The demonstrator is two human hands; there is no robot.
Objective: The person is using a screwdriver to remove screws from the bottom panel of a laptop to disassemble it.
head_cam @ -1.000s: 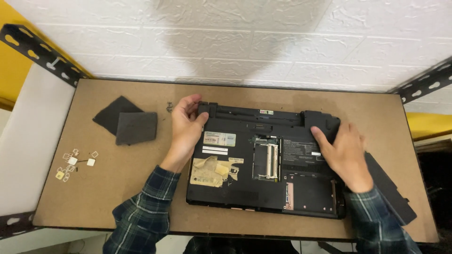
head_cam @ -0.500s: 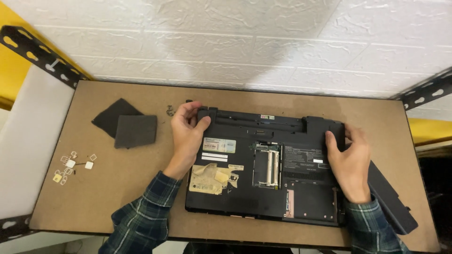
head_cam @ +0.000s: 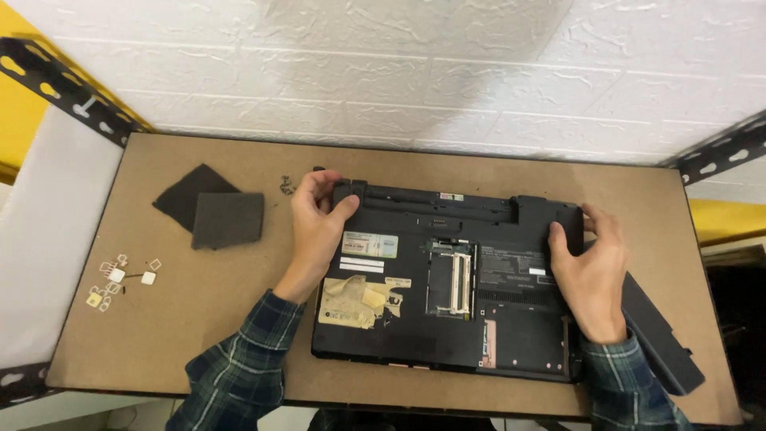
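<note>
Both hands are gripping an upturned black laptop (head_cam: 447, 287) at mid-frame: the left hand (head_cam: 317, 223) is clasping its upper left corner, the right hand (head_cam: 590, 267) its upper right. Two dark pads (head_cam: 211, 209) are lying at left.

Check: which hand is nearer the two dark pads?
Left. The left hand grips the laptop's far-left corner, just beside the dark pads; the right hand holds the opposite corner.

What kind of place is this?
Probably a small electronics repair bench: an upturned laptop with open bays lies on a board shelf, with removed covers, tiny parts and a long black battery-like bar beside it.
</note>
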